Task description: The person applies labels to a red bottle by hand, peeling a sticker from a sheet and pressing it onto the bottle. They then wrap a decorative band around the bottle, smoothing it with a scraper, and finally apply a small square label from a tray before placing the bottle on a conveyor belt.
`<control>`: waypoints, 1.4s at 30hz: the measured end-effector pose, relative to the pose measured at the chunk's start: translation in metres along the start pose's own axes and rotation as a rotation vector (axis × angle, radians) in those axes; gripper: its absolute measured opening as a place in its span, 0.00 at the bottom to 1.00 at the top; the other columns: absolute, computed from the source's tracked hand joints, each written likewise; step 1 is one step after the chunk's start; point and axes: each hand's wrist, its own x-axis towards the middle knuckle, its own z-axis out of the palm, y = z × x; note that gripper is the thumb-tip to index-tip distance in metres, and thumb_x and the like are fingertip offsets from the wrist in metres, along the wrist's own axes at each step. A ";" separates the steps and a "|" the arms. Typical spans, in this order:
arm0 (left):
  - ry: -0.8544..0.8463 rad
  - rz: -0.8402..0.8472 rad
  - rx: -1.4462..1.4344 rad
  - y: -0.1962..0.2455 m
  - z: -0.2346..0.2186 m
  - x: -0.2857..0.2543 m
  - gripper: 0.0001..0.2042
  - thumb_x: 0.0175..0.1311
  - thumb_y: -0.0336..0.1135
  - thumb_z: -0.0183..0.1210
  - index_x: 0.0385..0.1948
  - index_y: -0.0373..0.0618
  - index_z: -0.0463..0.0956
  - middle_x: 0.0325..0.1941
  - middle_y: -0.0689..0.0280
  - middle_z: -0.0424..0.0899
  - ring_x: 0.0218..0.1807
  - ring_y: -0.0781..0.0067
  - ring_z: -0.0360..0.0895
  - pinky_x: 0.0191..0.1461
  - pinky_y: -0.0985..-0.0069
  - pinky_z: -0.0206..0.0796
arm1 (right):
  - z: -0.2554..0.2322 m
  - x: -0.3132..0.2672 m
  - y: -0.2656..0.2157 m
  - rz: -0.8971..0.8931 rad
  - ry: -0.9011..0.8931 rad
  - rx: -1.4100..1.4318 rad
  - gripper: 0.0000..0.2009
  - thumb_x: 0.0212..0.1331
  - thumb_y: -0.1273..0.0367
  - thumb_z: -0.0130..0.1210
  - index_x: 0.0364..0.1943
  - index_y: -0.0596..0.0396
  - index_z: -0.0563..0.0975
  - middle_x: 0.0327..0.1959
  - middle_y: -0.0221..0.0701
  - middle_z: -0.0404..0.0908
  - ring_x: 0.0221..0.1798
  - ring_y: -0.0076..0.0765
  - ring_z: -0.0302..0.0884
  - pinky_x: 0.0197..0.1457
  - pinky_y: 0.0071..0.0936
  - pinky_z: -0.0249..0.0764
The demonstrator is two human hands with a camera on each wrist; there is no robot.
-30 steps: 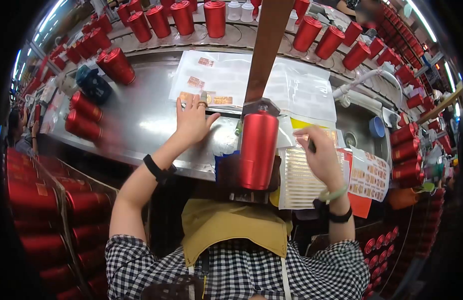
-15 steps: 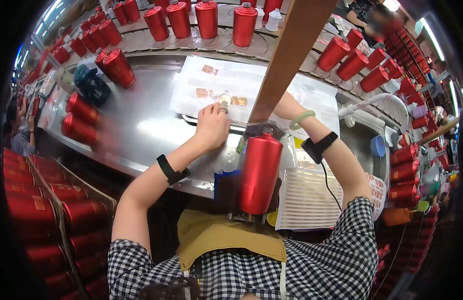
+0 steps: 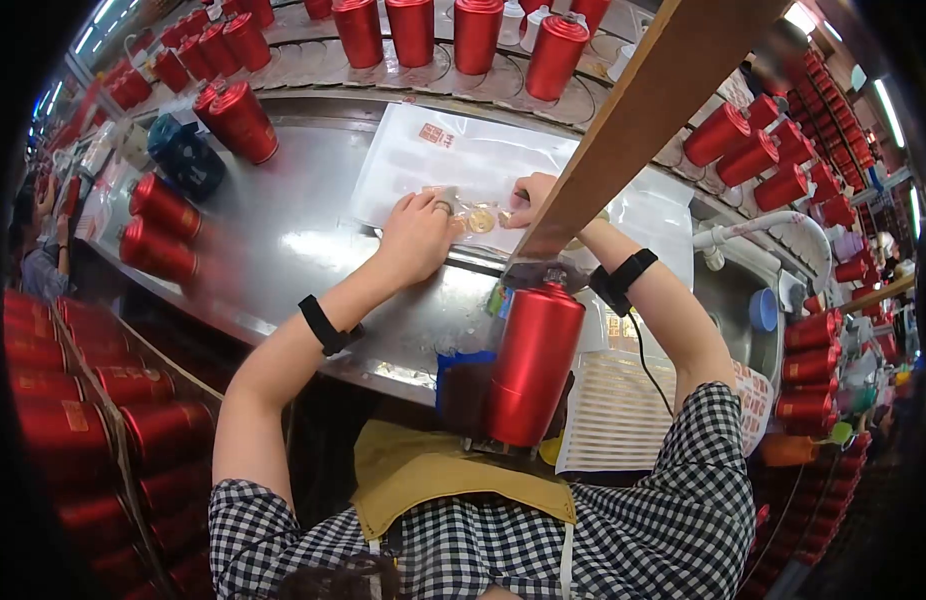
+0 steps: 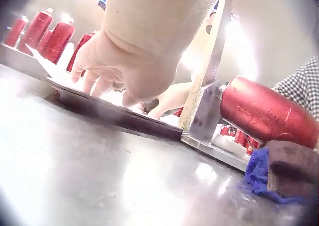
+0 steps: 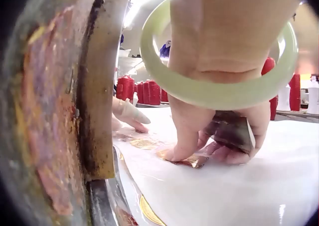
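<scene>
My left hand (image 3: 419, 238) rests its fingers on a white sheet (image 3: 383, 165), beside a strip of gold stickers (image 3: 480, 220); a pale cover is on one fingertip (image 5: 135, 111) in the right wrist view. Seen from the left wrist, the hand (image 4: 134, 51) has its fingers down on the raised sheet. Across the strip, my right hand (image 3: 533, 198) touches its right end. In the right wrist view, that hand (image 5: 214, 121) keeps a dark wedge-like object (image 5: 232, 131) in its curled fingers, while thumb and fingertips press a gold sticker (image 5: 194, 161).
A red bottle (image 3: 538, 365) sits tilted in a holder in front of me, below a slanting wooden post (image 3: 648, 110). Red bottles line the conveyor (image 3: 303, 70) behind. Striped sticker sheets (image 3: 613, 415) lie at right, near a sink (image 3: 728, 285). More bottles and a dark blue container (image 3: 186, 157) stand left.
My right hand has come from the papers at right onto the white sheet, near the left hand. The left hand has shifted along the sheet's front edge, and the head view has turned slightly.
</scene>
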 end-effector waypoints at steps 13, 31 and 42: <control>-0.044 -0.067 -0.136 -0.009 -0.009 0.009 0.28 0.69 0.39 0.58 0.64 0.25 0.69 0.67 0.44 0.76 0.70 0.48 0.70 0.72 0.58 0.64 | 0.009 0.001 0.029 0.048 0.170 -0.233 0.29 0.41 0.53 0.76 0.45 0.59 0.84 0.43 0.45 0.87 0.48 0.50 0.85 0.54 0.38 0.78; 0.163 -0.035 -0.658 0.040 -0.049 -0.057 0.31 0.66 0.41 0.68 0.66 0.33 0.70 0.62 0.42 0.78 0.65 0.41 0.73 0.68 0.58 0.65 | -0.035 -0.062 -0.042 0.072 -0.011 -0.015 0.25 0.61 0.49 0.60 0.52 0.55 0.83 0.52 0.49 0.86 0.55 0.59 0.83 0.59 0.44 0.77; -0.148 0.122 -1.076 0.138 -0.040 -0.141 0.60 0.46 0.36 0.80 0.80 0.37 0.44 0.78 0.47 0.63 0.78 0.52 0.63 0.78 0.61 0.58 | -0.072 -0.136 -0.053 0.145 0.363 0.130 0.10 0.62 0.66 0.62 0.44 0.55 0.85 0.42 0.41 0.88 0.46 0.44 0.86 0.53 0.36 0.79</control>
